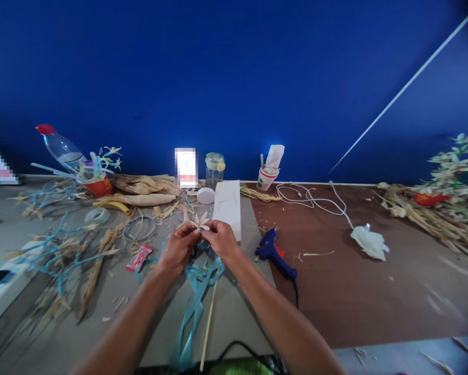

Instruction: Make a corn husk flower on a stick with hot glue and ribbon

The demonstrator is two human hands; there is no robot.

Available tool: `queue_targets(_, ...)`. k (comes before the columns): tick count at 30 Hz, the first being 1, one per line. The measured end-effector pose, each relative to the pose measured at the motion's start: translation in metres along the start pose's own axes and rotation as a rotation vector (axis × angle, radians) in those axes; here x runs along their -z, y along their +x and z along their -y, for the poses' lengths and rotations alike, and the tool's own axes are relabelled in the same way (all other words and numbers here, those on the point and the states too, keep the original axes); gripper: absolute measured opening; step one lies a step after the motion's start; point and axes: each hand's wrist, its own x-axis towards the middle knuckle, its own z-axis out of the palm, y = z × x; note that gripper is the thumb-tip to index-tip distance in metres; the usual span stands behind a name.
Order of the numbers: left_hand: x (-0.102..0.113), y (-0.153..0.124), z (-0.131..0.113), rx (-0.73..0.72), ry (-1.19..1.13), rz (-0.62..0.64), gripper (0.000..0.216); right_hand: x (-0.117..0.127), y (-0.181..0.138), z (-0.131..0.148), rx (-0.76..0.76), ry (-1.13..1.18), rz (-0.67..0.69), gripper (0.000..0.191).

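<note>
Between the fingers (188,230), pale flower (201,221); leftward, red wrapper (139,258), lettering unreadable.

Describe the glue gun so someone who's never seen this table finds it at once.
Find the large brown surface on the right. Across its left edge, right of the right hand pinching the white flower, lies the glue gun. Its dark blue body and orange trigger set it apart from the pale strip beside it.

Glue gun (272,251) R of flower (201,222), jar (214,169) bhnd.
</note>
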Motion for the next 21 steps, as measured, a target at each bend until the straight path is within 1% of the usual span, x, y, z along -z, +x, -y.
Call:
queue_targets(4, -0.002, -0.001, 0.000, 0.015, -0.082, -0.003, 0.018, -0.005, -0.004, 0.000, 0.071, -0.153, -0.090, 0.009)
queue_targets(8, 0.000, -0.001, -0.003, 0.057, -0.106, -0.004, 0.019, -0.009, -0.009, 0.001, 0.120, -0.276, -0.141, 0.009)
queue_targets(13, 0.003, 0.001, -0.006, 0.096, -0.087, 0.015, 0.021, -0.010, -0.011, 0.003, 0.141, -0.256, -0.126, 0.012)
queue_targets(17, 0.002, 0.000, -0.007, 0.116, -0.078, -0.008, 0.021, -0.010, -0.011, 0.003, 0.144, -0.222, -0.102, 0.014)
queue_targets(21, -0.004, -0.004, -0.008, 0.083, -0.064, -0.036, 0.020, -0.010, -0.011, 0.003, 0.171, -0.231, -0.104, 0.013)
